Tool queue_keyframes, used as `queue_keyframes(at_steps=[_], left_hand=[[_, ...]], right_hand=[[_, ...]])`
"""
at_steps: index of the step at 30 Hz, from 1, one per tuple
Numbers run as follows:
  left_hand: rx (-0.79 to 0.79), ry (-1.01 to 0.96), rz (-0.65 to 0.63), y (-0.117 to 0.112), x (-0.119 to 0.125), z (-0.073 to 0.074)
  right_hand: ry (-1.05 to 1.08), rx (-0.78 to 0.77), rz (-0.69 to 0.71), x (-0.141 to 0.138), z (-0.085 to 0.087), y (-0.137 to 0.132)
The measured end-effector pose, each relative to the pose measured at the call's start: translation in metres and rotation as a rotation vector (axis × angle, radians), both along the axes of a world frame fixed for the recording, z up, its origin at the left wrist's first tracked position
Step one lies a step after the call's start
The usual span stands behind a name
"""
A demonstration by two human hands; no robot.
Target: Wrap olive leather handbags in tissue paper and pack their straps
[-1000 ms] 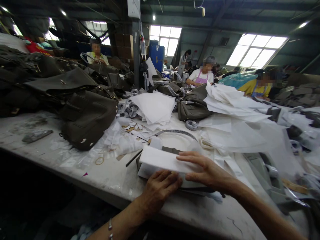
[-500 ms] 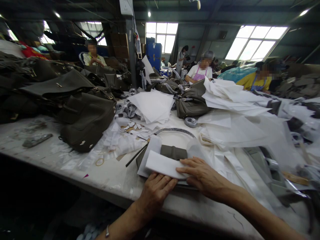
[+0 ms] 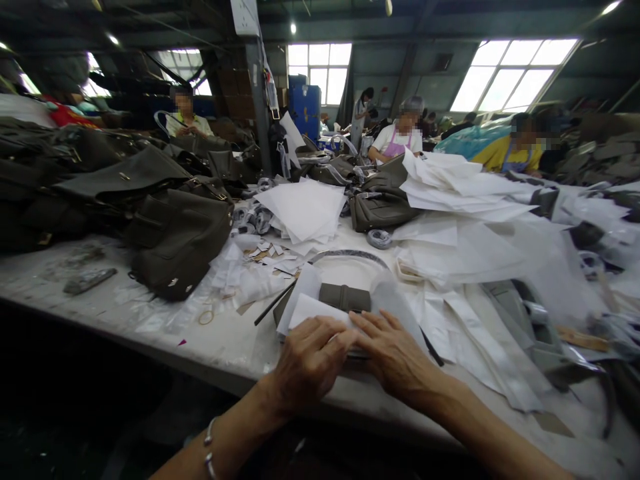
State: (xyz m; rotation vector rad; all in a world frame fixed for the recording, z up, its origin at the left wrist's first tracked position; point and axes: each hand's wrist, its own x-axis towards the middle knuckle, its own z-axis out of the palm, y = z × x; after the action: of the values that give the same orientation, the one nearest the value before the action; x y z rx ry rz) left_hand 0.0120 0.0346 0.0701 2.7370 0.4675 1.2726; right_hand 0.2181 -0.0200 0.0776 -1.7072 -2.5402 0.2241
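Left hand [image 3: 315, 360] of mine bends its fingers over the white sheet [image 3: 311, 309]; whether it pinches the sheet I cannot tell, because the fingers hide this. Just beside, my right hand [image 3: 395, 350] lies rather flat, its fingers stretched and slightly apart. The sheet is over the near part of the bag [image 3: 345, 297], on the table [image 3: 235, 350]. Behind the bag curves a strap [image 3: 350, 253], and farther behind it lies a paper pile [image 3: 303, 207]. Left of the bag, well apart, is a darker bag [image 3: 180, 233].
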Motion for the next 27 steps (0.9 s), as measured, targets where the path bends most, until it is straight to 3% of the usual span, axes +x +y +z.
queue_keyframes(at_steps=[3, 8, 10, 13, 15, 18, 23, 27], left_hand=[[0.017, 0.215, 0.041, 0.016, 0.017, -0.005], [-0.031, 0.409, 0.078, 0.031, 0.026, -0.047], [-0.053, 0.426, 0.088, 0.029, 0.025, -0.050], [-0.057, 0.446, 0.097, 0.025, 0.025, -0.042], [-0.039, 0.447, 0.113, 0.025, 0.025, -0.040], [-0.011, 0.416, 0.155, 0.026, 0.026, -0.046], [0.010, 0.382, 0.193, 0.027, 0.028, -0.056], [0.008, 0.347, 0.209, 0.025, 0.028, -0.056]], right_hand=[[0.027, 0.026, 0.001, 0.001, -0.003, -0.005], [0.169, -0.062, -0.033, 0.006, 0.008, -0.008], [0.261, -0.096, -0.082, 0.009, 0.019, 0.004], [0.195, 0.018, -0.139, 0.017, 0.027, 0.039], [0.007, 0.089, -0.156, 0.027, 0.022, 0.063], [-0.185, 0.058, -0.185, 0.047, 0.000, 0.085], [-0.186, 0.104, -0.236, 0.071, -0.035, 0.084], [-0.078, 0.292, -0.240, 0.071, -0.040, 0.079]])
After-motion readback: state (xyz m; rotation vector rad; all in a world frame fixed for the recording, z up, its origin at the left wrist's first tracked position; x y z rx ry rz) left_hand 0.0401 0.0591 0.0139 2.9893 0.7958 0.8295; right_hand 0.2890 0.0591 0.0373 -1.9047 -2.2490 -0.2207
